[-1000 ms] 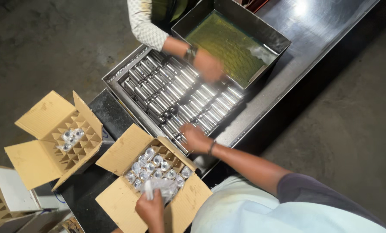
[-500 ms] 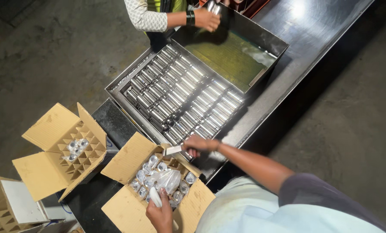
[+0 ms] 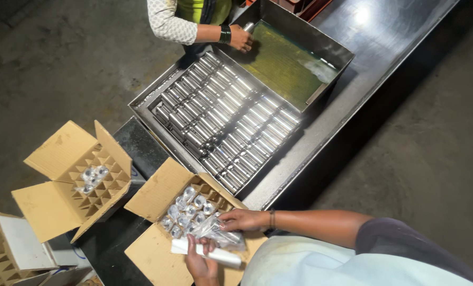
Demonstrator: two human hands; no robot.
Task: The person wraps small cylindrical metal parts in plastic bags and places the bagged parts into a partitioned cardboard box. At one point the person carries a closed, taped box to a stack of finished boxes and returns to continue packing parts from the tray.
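Over the dark bench (image 3: 141, 145), our left hand (image 3: 202, 262) grips a crinkled clear bag (image 3: 218, 235) with a white tube. Our right hand (image 3: 244, 219) pinches the bag's top above the near carton (image 3: 157, 193).

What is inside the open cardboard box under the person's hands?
The cardboard box holds a divider grid with shiny metal cylinders standing in its cells. The right hand and left hand hold a clear plastic bag that covers the nearer cells.
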